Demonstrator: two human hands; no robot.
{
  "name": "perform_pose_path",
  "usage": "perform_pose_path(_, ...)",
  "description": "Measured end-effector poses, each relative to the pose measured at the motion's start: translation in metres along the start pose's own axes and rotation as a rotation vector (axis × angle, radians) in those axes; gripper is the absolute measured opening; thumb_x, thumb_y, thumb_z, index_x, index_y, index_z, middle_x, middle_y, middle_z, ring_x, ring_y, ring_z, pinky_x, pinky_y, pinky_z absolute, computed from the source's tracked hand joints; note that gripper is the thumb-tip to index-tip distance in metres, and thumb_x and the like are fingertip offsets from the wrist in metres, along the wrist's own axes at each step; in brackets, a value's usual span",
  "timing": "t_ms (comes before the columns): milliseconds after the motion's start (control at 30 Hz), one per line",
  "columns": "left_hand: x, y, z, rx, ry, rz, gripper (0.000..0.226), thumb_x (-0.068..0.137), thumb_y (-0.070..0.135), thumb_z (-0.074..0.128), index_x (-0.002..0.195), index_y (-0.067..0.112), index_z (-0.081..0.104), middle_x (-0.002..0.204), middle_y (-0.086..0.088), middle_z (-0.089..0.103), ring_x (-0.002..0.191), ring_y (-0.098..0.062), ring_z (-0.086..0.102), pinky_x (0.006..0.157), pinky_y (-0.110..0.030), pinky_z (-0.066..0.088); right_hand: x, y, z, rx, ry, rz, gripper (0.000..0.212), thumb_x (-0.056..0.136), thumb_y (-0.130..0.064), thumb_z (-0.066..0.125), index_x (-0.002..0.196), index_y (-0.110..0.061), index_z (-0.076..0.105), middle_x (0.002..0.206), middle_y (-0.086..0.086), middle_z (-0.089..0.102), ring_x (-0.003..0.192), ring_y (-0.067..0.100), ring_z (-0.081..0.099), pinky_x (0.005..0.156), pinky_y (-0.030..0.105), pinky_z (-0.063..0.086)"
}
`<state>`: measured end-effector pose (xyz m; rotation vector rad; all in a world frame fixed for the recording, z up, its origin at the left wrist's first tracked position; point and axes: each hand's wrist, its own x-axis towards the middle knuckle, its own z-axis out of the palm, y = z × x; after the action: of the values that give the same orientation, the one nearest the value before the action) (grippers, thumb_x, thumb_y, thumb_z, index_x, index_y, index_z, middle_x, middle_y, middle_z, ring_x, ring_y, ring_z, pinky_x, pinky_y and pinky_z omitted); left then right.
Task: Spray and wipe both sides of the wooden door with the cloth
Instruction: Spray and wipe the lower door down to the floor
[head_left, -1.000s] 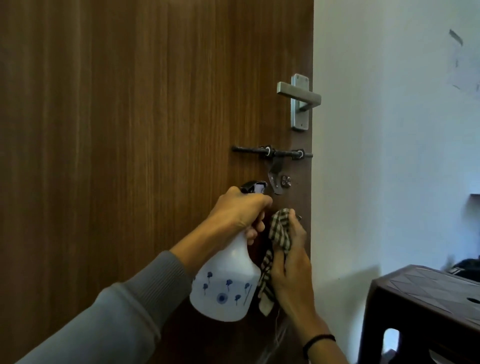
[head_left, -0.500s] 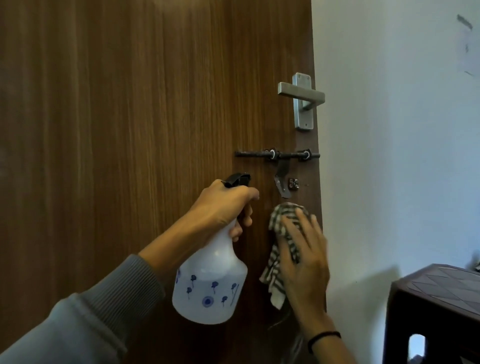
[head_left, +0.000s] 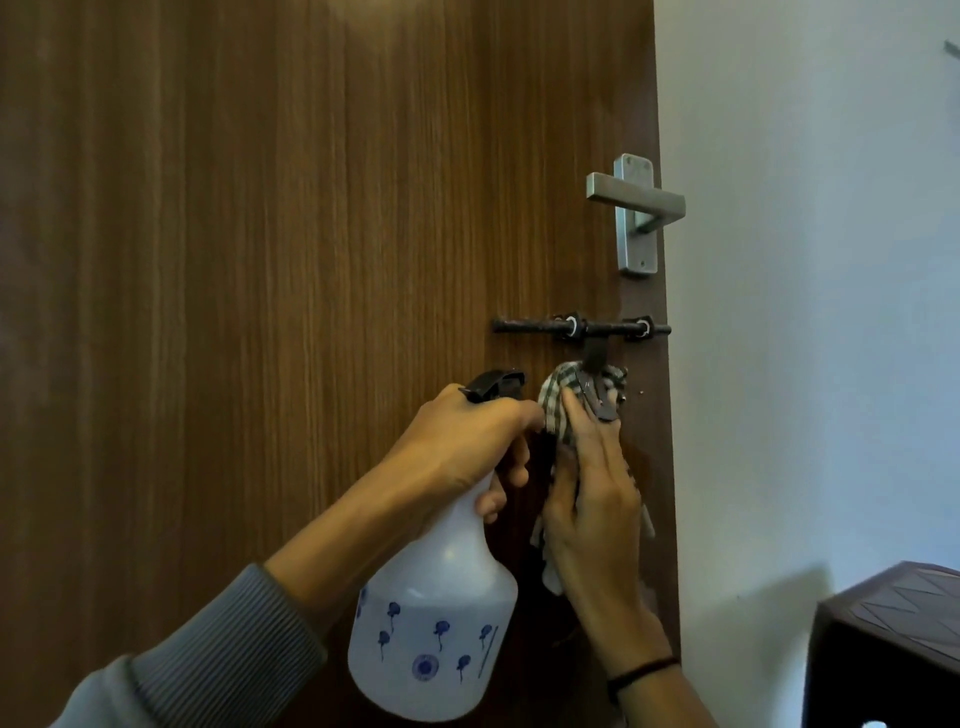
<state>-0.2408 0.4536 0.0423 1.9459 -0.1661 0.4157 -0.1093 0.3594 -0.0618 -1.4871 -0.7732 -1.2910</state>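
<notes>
1. The door filled the view: brown grain, upright, its right edge meeting the wall.
2. The cloth, checked, lay against the wood just under the bolt, near that right edge, and its tail hung down past the palm.
3. The right grip pressed it flat, fingers straight and close together, none curled round it. The bolt's hasp hung down onto the cloth at the fingertips.
4. The left grip was wrapped round the neck of the bottle, with the black trigger head poking out above the knuckles.
5. The bottle, white with blue flower prints, hung tilted just beside the right wrist.
6. The handle, silver, sat above the bolt.
7. A grey sleeve covered the left forearm, and a black band circled the right wrist.
8. A dark stool stood low right by the wall.
</notes>
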Motion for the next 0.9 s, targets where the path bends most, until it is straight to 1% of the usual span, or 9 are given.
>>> perform_pose_path(133,-0.001,-0.002,-0.001,0.025,0.012,-0.005,0.028,0.096,0.028,0.061,0.081,0.004,0.063,0.07,-0.013,0.062,0.037,-0.017,0.043,0.048,-0.029,0.042,0.016,-0.009,-0.006,-0.076,-0.015,0.007,0.048,0.107,-0.022,0.034,0.154,-0.013,0.038,0.153,0.011,0.045,0.144,0.024,0.041,0.113,0.034,0.041)
perform_pose_path(233,0.0,-0.002,-0.002,0.035,0.021,-0.007,0.028,0.095,0.028,0.061,0.08,0.004,0.063,0.068,-0.013,0.063,0.036,-0.018,0.043,0.048,-0.03,0.043,0.029,-0.015,-0.007,-0.069,0.006,0.023,0.045,0.105,-0.012,0.043,0.151,-0.012,0.043,0.147,0.013,0.044,0.132,0.017,0.048,0.104,0.007,0.037)
perform_pose_path(333,0.0,-0.002,-0.004,0.028,0.022,-0.019,0.029,0.094,0.027,0.061,0.077,0.004,0.062,0.066,-0.012,0.063,0.035,-0.017,0.042,0.047,-0.028,0.043,0.036,-0.016,-0.007,-0.072,0.017,0.001,0.045,0.103,-0.006,0.048,0.148,-0.011,0.045,0.139,0.013,0.045,0.114,0.001,0.045,0.091,-0.003,0.036)
perform_pose_path(400,0.001,-0.001,-0.006,0.015,0.013,-0.013,0.03,0.095,0.027,0.061,0.076,0.004,0.062,0.066,-0.013,0.063,0.035,-0.017,0.042,0.046,-0.027,0.043,0.036,-0.013,-0.007,-0.07,-0.01,-0.029,0.045,0.104,-0.007,0.046,0.149,-0.009,0.045,0.137,0.013,0.047,0.112,-0.004,0.043,0.09,-0.004,0.036)
perform_pose_path(467,0.001,-0.001,-0.007,0.013,-0.002,-0.008,0.031,0.096,0.027,0.06,0.076,0.004,0.061,0.067,-0.013,0.063,0.035,-0.017,0.042,0.046,-0.027,0.043,0.036,-0.007,-0.012,-0.071,-0.052,-0.064,0.046,0.104,-0.009,0.046,0.15,-0.01,0.044,0.139,0.013,0.051,0.119,0.001,0.047,0.095,-0.002,0.035)
perform_pose_path(600,0.001,-0.002,-0.007,0.004,-0.03,-0.007,0.03,0.097,0.029,0.061,0.079,0.004,0.061,0.07,-0.014,0.062,0.036,-0.017,0.042,0.046,-0.028,0.042,0.031,0.012,-0.026,-0.13,-0.116,-0.159,0.052,0.102,-0.01,0.052,0.152,-0.02,0.041,0.143,0.008,0.055,0.128,0.002,0.046,0.104,0.016,0.043)
perform_pose_path(700,0.001,-0.001,-0.007,-0.001,-0.043,0.007,0.031,0.096,0.031,0.061,0.079,0.005,0.063,0.071,-0.014,0.062,0.037,-0.018,0.042,0.048,-0.028,0.042,0.007,0.03,-0.033,-0.092,-0.17,-0.217,0.06,0.097,-0.003,0.055,0.152,-0.021,0.04,0.156,0.005,0.044,0.146,0.015,0.04,0.117,0.028,0.038)
perform_pose_path(800,0.002,-0.001,-0.004,-0.001,-0.049,0.019,0.032,0.096,0.03,0.061,0.077,0.005,0.063,0.07,-0.013,0.064,0.037,-0.017,0.043,0.047,-0.028,0.042,-0.019,0.049,-0.04,-0.132,-0.188,-0.22,0.066,0.095,0.0,0.057,0.154,-0.021,0.037,0.164,0.0,0.032,0.151,0.022,0.032,0.119,0.032,0.033)
perform_pose_path(900,0.002,-0.001,-0.001,-0.008,-0.047,0.021,0.031,0.097,0.028,0.061,0.076,0.005,0.062,0.07,-0.013,0.064,0.036,-0.015,0.043,0.044,-0.026,0.039,-0.036,0.059,-0.043,-0.151,-0.16,-0.178,0.064,0.093,0.006,0.058,0.152,-0.012,0.041,0.164,0.001,0.031,0.152,0.024,0.03,0.118,0.034,0.034)
